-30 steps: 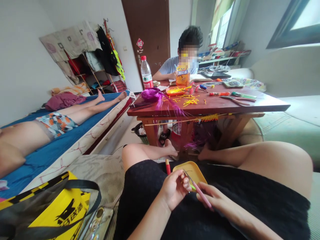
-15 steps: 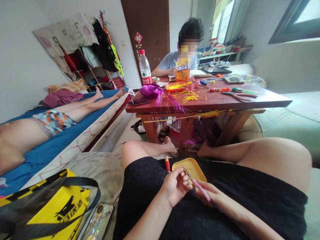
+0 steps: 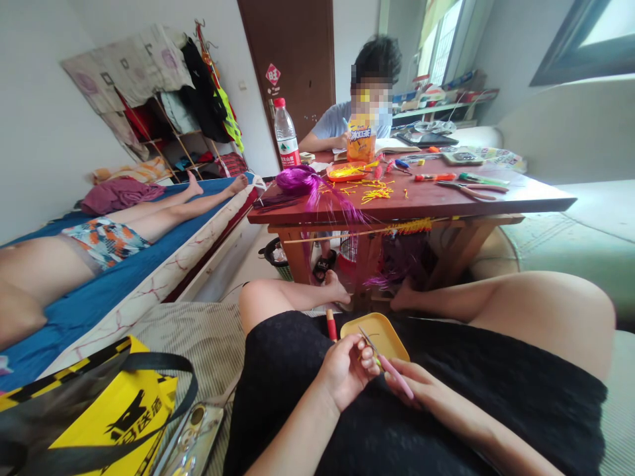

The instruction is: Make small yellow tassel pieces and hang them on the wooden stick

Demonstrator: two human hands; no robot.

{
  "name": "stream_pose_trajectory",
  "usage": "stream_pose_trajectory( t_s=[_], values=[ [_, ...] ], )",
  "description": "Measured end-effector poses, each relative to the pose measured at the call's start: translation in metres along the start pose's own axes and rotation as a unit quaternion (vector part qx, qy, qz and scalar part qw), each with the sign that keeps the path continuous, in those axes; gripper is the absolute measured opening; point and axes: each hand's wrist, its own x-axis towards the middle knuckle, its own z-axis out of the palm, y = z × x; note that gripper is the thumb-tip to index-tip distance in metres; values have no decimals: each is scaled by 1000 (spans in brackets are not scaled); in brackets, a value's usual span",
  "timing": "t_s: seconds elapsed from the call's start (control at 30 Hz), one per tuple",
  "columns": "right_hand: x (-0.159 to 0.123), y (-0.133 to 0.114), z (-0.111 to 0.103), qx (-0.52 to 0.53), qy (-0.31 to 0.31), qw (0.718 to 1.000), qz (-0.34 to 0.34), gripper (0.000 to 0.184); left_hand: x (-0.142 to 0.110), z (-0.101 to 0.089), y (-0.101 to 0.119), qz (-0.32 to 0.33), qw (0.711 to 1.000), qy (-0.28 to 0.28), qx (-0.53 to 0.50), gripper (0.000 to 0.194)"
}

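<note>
My right hand [image 3: 415, 383] is closed around pink-handled scissors [image 3: 397, 378], their pointed metal end slanting up and left past the fingers of the other hand. My left hand [image 3: 350, 367] is curled, thumb and fingertips pressed together against the blade; whatever small thing it pinches is too small to make out. A bit of yellow-green shows between the hands. Just beyond them, on my lap, lies a shallow yellow tray [image 3: 394, 338] with a thin dark strand in it. A red and tan stick-like handle [image 3: 331, 325] stands left of the tray.
On the wooden table [image 3: 446, 198] ahead are purple strands [image 3: 300, 180], yellow pieces [image 3: 378, 192], pliers [image 3: 473, 190] and bottles. A person [image 3: 330, 125] sits behind it, writing. Another person lies on the bed [image 3: 94, 297]. A yellow bag [image 3: 106, 416] and phone [image 3: 196, 433] are at left.
The whole view has shifted very slightly. Both hands and the scissors keep almost the same pose over my lap.
</note>
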Motion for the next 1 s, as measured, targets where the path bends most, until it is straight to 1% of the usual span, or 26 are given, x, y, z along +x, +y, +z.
stream_pose_trajectory(
  t_s=[0.37, 0.57, 0.7, 0.8, 0.93, 1.0],
  values=[
    [2, 0, 1, 24, -8, 1000, -16, 36, 1, 0, -1, -1, 1000, 0, 2, 31],
    [-3, -9, 5, 41, 32, 999, 12, 41, 4, 0, -1, -3, 1000, 3, 4, 32],
    [-4, -11, 6, 31, 31, 999, 10, 42, 4, -1, -2, -5, 1000, 6, 7, 31],
    [-3, -9, 6, 32, 31, 999, 14, 45, 3, 1, -2, -4, 1000, 9, 9, 32],
    [-1, -1, 2, 15, 19, 1000, -2, 40, 3, 2, -2, -5, 1000, 12, 11, 33],
    [1, 5, 0, 19, 19, 1000, -5, 39, 8, 0, -3, -7, 1000, 12, 13, 34]
  ],
)
